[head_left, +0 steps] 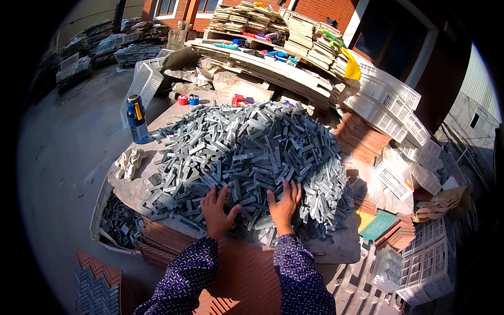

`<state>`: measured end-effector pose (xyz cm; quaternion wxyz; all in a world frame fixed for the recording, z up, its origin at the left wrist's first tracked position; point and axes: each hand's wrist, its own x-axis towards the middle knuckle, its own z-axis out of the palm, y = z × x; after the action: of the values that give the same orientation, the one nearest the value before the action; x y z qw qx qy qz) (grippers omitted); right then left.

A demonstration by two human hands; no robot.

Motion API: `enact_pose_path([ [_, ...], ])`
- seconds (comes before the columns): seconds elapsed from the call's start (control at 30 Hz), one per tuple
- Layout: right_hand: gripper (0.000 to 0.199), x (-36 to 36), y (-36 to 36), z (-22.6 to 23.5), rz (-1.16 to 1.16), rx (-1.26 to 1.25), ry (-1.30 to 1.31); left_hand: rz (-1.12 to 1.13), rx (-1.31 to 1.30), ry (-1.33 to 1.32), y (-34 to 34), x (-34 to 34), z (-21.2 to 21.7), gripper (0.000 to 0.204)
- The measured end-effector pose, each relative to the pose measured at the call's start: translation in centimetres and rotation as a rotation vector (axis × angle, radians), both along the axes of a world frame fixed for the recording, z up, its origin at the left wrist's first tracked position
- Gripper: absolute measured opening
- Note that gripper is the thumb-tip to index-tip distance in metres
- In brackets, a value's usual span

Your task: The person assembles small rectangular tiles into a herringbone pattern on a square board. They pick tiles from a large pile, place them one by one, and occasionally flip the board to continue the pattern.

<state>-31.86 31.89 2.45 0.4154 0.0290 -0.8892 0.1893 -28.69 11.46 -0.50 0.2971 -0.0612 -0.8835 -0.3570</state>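
A big heap of narrow grey stone strips (pixel 247 147) covers the table in front of me. My left hand (pixel 218 214) rests at the heap's near edge, fingers spread and pointing away from me. To its right, my right hand (pixel 284 206) also lies on the strips with its fingers apart. Neither hand grips a strip; loose pieces lie between them. Below my forearms is a reddish-brown tray (pixel 241 273) with a herringbone pattern of slanted slots, partly in shadow; no strips show in its visible part.
A dark blue bottle (pixel 137 119) and pale gloves (pixel 130 163) sit at the table's left. A white bin (pixel 100 231) of strips stands below. White crates (pixel 391 105) and stacked brown trays (pixel 359 137) are at right. Bottom left, a herringbone tray (pixel 97 283) holds grey strips.
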Motion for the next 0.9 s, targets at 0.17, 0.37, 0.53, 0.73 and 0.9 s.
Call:
enact_pose_path([
  [0.17, 0.063, 0.4, 1.3, 1.2, 0.091, -0.128, 0.023, -0.098, 0.266, 0.06, -0.9, 0.4, 0.1, 0.059],
  [0.37, 0.06, 0.8, 1.0, -0.7, 0.098, -0.115, -0.059, 0.003, 0.139, -0.058, 1.4, 0.3, -0.4, 0.058],
  [0.53, 0.055, 1.9, 0.7, -0.2, 0.29, -0.164, -0.141, -0.186, 0.37, -0.007, -0.3, 0.7, -0.4, 0.058],
  [0.73, 0.053, 2.7, -1.2, -0.4, 0.234, -0.093, -0.072, -0.193, 0.451, -0.132, 0.0, 0.6, 0.0, 0.059],
  [0.9, 0.063, 4.7, -3.3, -1.4, 0.379, -0.149, -0.13, -0.254, 0.45, -0.195, 0.2, 2.2, -0.3, 0.065],
])
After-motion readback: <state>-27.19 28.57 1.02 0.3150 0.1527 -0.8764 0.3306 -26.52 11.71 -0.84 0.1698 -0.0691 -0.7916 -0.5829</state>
